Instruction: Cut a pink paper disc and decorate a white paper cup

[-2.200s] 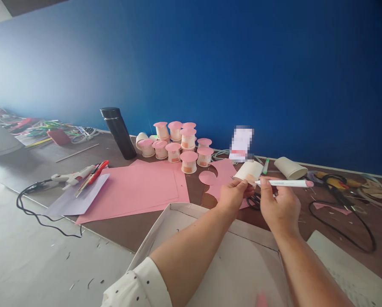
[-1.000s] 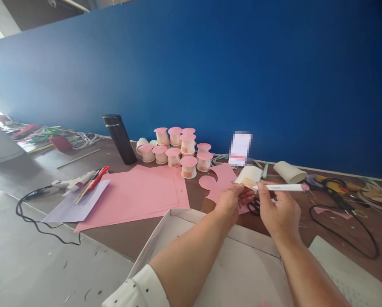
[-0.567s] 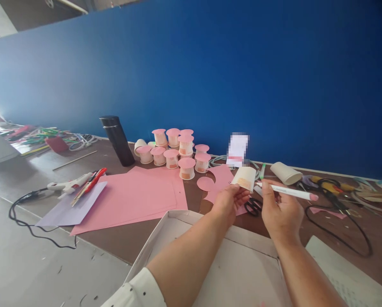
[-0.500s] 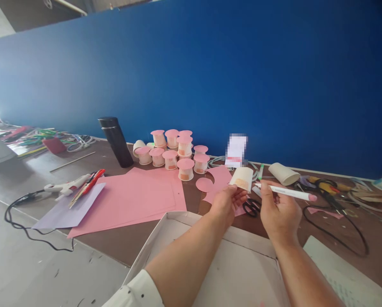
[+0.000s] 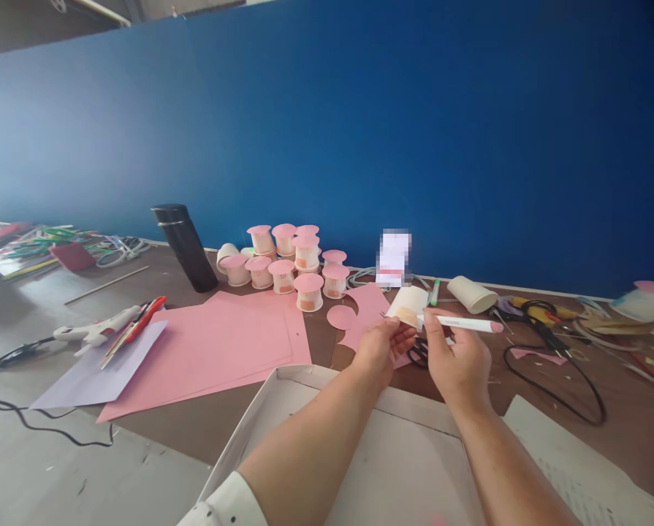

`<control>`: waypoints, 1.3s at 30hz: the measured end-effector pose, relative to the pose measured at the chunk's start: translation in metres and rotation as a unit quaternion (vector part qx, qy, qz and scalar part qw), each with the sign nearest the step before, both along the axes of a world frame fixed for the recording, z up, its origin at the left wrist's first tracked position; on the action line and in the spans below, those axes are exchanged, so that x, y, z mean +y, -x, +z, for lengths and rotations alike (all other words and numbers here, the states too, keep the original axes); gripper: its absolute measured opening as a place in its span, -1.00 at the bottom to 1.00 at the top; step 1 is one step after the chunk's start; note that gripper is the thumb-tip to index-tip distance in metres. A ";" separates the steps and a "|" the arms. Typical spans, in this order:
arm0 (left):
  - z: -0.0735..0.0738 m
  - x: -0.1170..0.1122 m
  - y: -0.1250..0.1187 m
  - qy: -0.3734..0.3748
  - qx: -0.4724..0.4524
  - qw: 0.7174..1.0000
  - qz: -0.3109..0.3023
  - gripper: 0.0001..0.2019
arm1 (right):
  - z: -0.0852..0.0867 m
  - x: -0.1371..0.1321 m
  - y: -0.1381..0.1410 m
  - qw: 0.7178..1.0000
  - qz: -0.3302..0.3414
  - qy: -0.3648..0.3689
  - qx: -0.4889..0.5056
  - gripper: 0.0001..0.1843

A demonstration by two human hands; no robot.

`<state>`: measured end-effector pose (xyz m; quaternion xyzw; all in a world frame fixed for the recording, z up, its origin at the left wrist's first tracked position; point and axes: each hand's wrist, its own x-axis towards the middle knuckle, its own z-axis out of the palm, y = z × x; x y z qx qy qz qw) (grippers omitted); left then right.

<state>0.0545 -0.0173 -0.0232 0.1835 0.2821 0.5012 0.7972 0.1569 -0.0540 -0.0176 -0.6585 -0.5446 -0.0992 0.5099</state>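
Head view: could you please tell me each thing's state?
Paper cup: in the left hand, tilted, partly coloured
White marker: in the right hand, uncapped, tip at the cup
Black flask: lid on
Loose cup: on its side
Pink-topped cups: upside down, some stacked
Black scissors: mostly hidden, state unclear

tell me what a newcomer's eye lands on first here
Probably the blue wall, which fills the upper part of the view. Near its foot stands a cluster of paper cups topped with pink discs. Lower right of them, the left hand holds a white cup and the right hand a white pen.
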 end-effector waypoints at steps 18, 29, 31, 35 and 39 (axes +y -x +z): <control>0.004 -0.003 0.000 -0.001 0.014 1.000 -0.001 -0.86 | 0.000 0.002 0.001 1.000 0.003 0.015 -0.010 -0.47; 0.002 -0.001 0.000 0.003 0.024 1.000 0.011 -0.84 | -0.003 0.004 -0.001 1.000 -0.008 0.015 0.010 -0.57; 0.005 0.000 0.002 0.019 0.015 0.999 0.023 -0.85 | -0.003 0.004 -0.002 0.999 -0.024 0.009 0.020 -0.57; 0.006 0.000 0.003 0.045 -0.004 0.999 0.010 -0.86 | -0.002 0.003 -0.001 1.000 -0.013 -0.010 0.018 -0.56; 0.006 0.000 0.003 0.046 -0.006 0.999 -0.006 -0.85 | -0.003 0.002 0.001 1.000 -0.003 -0.022 0.003 -0.55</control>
